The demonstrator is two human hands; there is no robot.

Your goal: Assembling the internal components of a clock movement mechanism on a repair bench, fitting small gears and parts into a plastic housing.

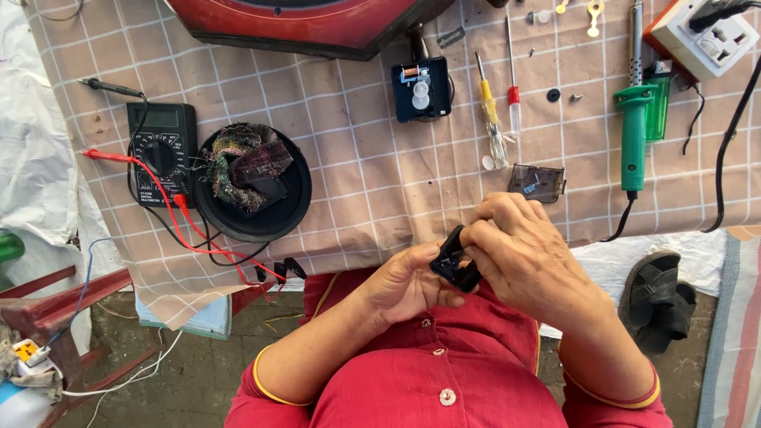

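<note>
A small black plastic part (454, 260) is held close to my chest, just off the table's near edge. My left hand (408, 284) cups it from below. My right hand (519, 252) closes over its upper end with thumb and fingers pinching it. On the checked tablecloth (349, 158) beyond my hands lie a small clear smoky cover (537, 183) and an opened black clock mechanism (421, 89) showing white gears.
A black multimeter (162, 152) with red and black leads sits left, beside a round black dish (261, 218) holding a cloth scrap. Two screwdrivers (499, 111), a green soldering iron (633, 131), a white power strip (701, 36) and a red clock body (309, 24) lie farther back. A sandal (658, 297) is on the floor.
</note>
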